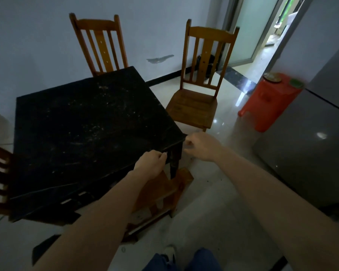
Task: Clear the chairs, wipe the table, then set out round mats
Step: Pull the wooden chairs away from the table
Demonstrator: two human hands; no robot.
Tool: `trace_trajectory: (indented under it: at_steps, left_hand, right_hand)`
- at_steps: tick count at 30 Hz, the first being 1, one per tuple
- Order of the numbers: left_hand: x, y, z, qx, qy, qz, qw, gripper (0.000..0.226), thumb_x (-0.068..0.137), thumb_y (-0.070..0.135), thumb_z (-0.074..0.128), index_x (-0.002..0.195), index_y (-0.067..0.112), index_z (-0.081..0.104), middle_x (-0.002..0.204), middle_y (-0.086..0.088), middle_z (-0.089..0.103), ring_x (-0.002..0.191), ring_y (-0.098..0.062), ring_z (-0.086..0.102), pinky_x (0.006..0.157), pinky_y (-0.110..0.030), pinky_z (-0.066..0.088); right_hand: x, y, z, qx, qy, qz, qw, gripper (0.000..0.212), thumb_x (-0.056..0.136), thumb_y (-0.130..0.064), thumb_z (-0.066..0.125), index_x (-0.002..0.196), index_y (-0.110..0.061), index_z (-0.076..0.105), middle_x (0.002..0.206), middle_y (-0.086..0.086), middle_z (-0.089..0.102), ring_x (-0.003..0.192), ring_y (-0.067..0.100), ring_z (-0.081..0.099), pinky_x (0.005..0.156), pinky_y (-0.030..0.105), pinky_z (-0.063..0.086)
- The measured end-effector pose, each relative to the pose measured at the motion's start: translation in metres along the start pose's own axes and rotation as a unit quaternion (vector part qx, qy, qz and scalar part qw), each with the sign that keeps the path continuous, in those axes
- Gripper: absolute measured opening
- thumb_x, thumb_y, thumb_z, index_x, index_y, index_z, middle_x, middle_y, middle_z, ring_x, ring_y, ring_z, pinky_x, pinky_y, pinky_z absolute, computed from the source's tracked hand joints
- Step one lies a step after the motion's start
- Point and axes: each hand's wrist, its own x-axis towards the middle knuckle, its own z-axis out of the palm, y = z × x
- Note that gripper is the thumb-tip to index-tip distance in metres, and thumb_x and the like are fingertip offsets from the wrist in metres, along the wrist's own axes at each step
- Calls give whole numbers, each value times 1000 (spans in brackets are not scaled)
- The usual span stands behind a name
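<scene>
Barely begun, by the look of it: the table (90,122) is dusty and unwiped, no round mats lie on it, and one chair (160,194) sits tucked under its near edge. The left hand (151,163) curls at that edge, and whether its grip has hold of anything cannot be told. The right hand (202,146) is curled on nothing just beside the corner. Open floor (219,192) lies to the right, bounded by the orange stool (270,102).

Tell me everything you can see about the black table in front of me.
The black table is square, apparently dark wood, and stands level. Its top is dusty, flecked with pale specks and smears. One dark leg shows under the near right corner. The left hand and right hand are at that corner; contact is unclear.
</scene>
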Motion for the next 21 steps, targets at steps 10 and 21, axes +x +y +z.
trace_trajectory:
  at_steps: [10,21]
  left_hand:
    - [103,54,21,-22,-14,-33,999,30,100,32,41,90,14,63,91,-9,63,80,-22,63,78,-37,52]
    - [233,198,58,-15,112,-51,992,33,99,25,42,73,12,59,72,-2,57,68,-17,57,59,-28,43]
  right_hand:
    - [67,105,-14,-34,-64,8,997,25,94,-33,56,112,-16,57,100,1,56,93,17,56,78,29,46]
    - [149,267,-93,-32,-89,29,995,26,93,-33,56,113,-17,56,105,2,57,97,20,57,79,30,47]
